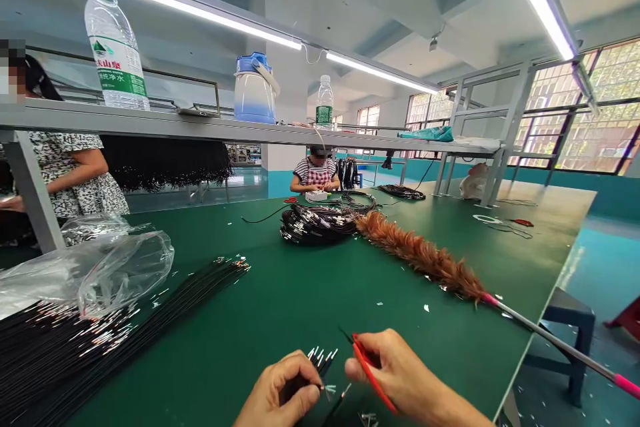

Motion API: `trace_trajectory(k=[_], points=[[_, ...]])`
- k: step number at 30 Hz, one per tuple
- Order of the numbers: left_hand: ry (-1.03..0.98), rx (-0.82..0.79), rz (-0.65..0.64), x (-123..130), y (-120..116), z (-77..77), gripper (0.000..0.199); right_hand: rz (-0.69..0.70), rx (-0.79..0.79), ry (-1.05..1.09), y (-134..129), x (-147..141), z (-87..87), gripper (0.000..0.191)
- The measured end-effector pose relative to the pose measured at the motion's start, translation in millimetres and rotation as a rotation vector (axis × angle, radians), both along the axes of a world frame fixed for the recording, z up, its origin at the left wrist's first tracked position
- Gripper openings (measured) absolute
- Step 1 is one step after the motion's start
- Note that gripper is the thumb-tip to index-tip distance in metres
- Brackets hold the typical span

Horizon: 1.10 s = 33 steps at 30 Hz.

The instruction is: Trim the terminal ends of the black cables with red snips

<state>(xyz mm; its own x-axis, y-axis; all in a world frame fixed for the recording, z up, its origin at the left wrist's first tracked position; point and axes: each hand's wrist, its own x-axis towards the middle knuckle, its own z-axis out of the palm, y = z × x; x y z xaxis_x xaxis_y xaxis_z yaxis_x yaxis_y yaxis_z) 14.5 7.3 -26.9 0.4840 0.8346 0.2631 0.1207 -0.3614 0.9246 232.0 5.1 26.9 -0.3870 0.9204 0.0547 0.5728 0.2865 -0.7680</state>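
Note:
My left hand (280,393) pinches a small bunch of black wires (320,359) with bare metal tips, low over the green table (310,293). Right beside it, my right hand (400,377) grips a red-handled cutter (367,370) whose dark tip points toward the wire ends. Small cut scraps (369,419) lie below the hands. A large pile of long black wires (75,340) with shiny tips stretches across the table on my left.
Clear plastic bags (100,263) lie on the wire pile. A brown feather duster (425,260) with a pink-ended handle crosses the table to the right. Coiled wire bundles (320,221) sit farther back. Two people work across the table. Bottles and a jug (255,90) stand on the shelf. A stool (565,327) stands at the right.

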Motion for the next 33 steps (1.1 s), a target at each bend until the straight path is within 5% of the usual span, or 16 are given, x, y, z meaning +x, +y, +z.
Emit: trace_trajectory(k=[2, 9, 23, 33], points=[[-0.008, 0.012, -0.060, -0.5, -1.3, 3.7, 0.032, 0.072, 0.160, -0.195, 0.6, 11.7, 5.4, 0.043], [-0.070, -0.030, -0.147, 1.7, -7.9, 8.9, 0.021, 0.360, 0.291, -0.435, -11.1, 20.2, -8.0, 0.038], [-0.076, -0.118, -0.164, 2.2, -16.7, 20.3, 0.015, 0.354, 0.530, -0.871, -17.3, 10.8, -8.7, 0.020], [-0.175, -0.182, -0.184, 3.2, -13.0, 12.6, 0.021, 0.306, 0.681, -0.839, -16.1, 9.8, -28.6, 0.031]])
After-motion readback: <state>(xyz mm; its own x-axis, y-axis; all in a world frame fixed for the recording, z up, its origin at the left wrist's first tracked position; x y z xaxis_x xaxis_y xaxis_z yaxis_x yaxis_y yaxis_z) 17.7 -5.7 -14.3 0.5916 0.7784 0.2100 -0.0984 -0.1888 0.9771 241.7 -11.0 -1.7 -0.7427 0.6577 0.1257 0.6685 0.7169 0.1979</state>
